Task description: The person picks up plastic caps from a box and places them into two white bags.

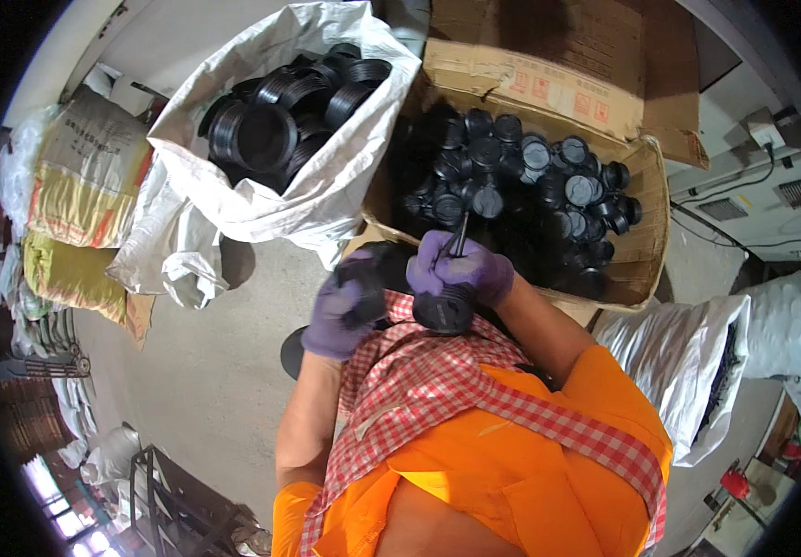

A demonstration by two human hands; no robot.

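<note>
My left hand (335, 316), in a purple glove, is curled round a dark black part (363, 292) whose shape is blurred. My right hand (456, 269), also purple-gloved, is closed on thin black strips (458, 237) that stick up from the fist, and a round black cap (447, 316) sits just below its fingers. A cardboard box (651, 223) beyond my hands holds several clusters of round black caps (486, 200). A white sack (198, 181) at the upper left holds several stacks of larger black discs (266, 139).
Filled yellow and white sacks (85, 186) are piled on the left, above a metal frame (150, 483) on the concrete floor (187, 381). An open white sack (660, 371) lies to my right, near a grey cabinet (762, 200) with cables.
</note>
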